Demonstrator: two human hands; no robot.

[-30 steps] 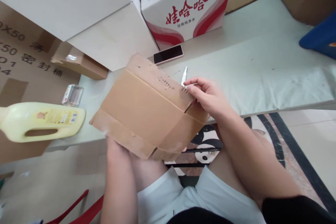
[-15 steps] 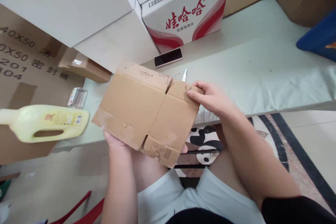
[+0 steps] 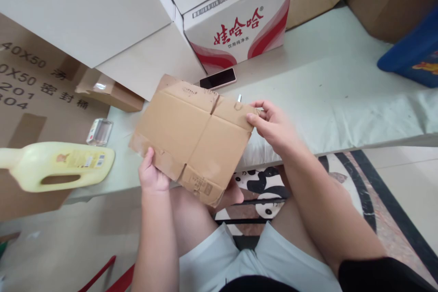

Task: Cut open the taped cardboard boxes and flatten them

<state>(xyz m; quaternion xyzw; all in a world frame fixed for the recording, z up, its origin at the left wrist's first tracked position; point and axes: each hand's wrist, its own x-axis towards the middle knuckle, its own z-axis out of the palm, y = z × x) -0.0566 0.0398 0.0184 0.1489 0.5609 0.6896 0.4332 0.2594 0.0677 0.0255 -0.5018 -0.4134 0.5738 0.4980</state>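
Observation:
A flattened brown cardboard box (image 3: pixel 178 116) is held tilted over my lap and the bench's front edge. My left hand (image 3: pixel 152 175) grips its lower left edge, thumb on top and the other fingers hidden beneath. At the upper right corner, my right hand (image 3: pixel 270 123) pinches a flap between thumb and fingers. Creases and slits divide the sheet into panels, with worn, stained patches along the top flap. Just behind the cardboard, the tip of a small silvery object (image 3: pixel 239 98) shows; the rest of it is covered.
A phone (image 3: pixel 218 79) lies by a white and red carton (image 3: pixel 239 32) on the cloth-covered bench (image 3: pixel 328 86). To the left are a yellow jug (image 3: pixel 68 166), a small clear box (image 3: pixel 99 131) and a large printed carton (image 3: pixel 30 77). A blue container (image 3: pixel 410 54) stands at the right.
The cardboard has shifted slightly up, its lower right corner rising. My left thumb now shows on top of its edge. My right hand has moved slightly on the corner flap.

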